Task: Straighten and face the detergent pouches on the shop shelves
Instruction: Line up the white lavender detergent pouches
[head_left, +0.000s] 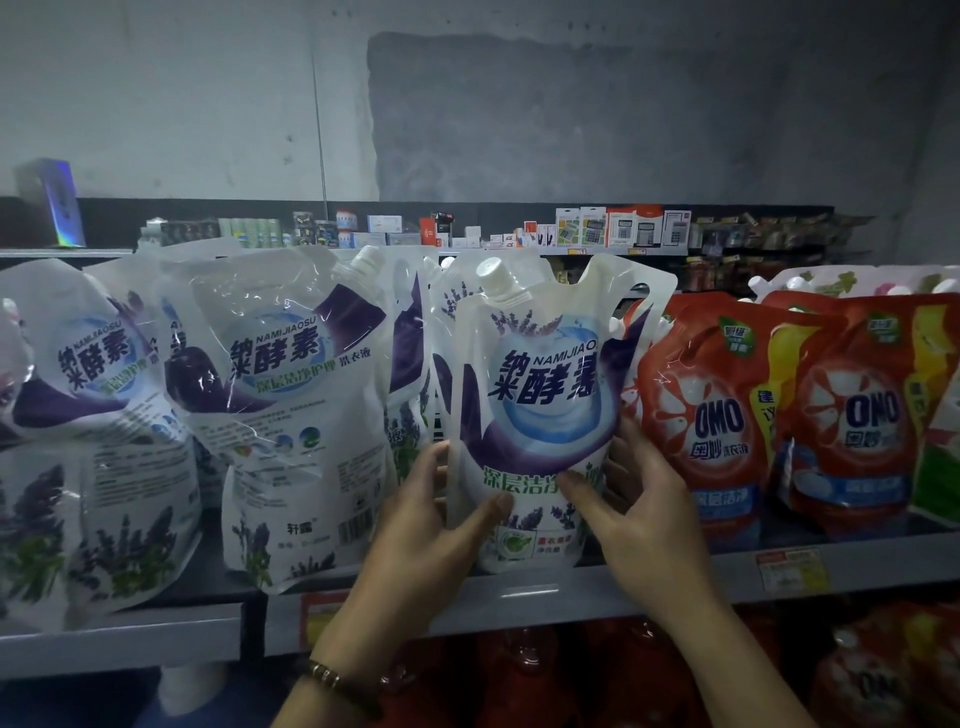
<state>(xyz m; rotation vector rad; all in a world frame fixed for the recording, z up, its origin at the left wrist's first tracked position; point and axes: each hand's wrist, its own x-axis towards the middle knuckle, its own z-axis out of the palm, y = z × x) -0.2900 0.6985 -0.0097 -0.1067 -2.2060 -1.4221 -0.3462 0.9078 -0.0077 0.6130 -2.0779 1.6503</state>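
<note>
Left wrist: bead bracelet (332, 680) sits lowest in view, closest to the camera, on the forearm rising from the bottom edge.
Left hand (431, 525): grip closed on the white lavender detergent pouch (540, 410) — thumb pressed flat on the lower front, fingers wrapped round its left edge.
Right hand (644, 514): grip pinching the same pouch from the other side, thumb on the lower front near the green lettering, fingers behind the right edge.
Held pouch: upright, front label facing out, white screw cap (493, 275) at upper left, carry-handle cutout at upper right; its base is at the front of the grey metal shelf (597, 597), between the white pouches and the red ones.
Neighbour to the left: second white lavender pouch (296, 415) leans back and tilts leftward, its printing slanted, glare across the film.
Far left: more white lavender pouches (93, 426), crumpled and slumped over one another, labels askew.
Behind the held pouch: further white pouches stand edge-on, only slivers showing.
Right side: two red OMO pouches (722, 421) stand just beside the right hand, roughly upright, fronts out — the nearer one touches the held pouch's right edge.
Shelf edge: price tag (792, 571) on the lip under the red pouches.
Lower shelf: more red packs (883, 680), dim and blurred.
Background: far shelf with boxed calculators (623, 228) and small goods under a grey wall.
</note>
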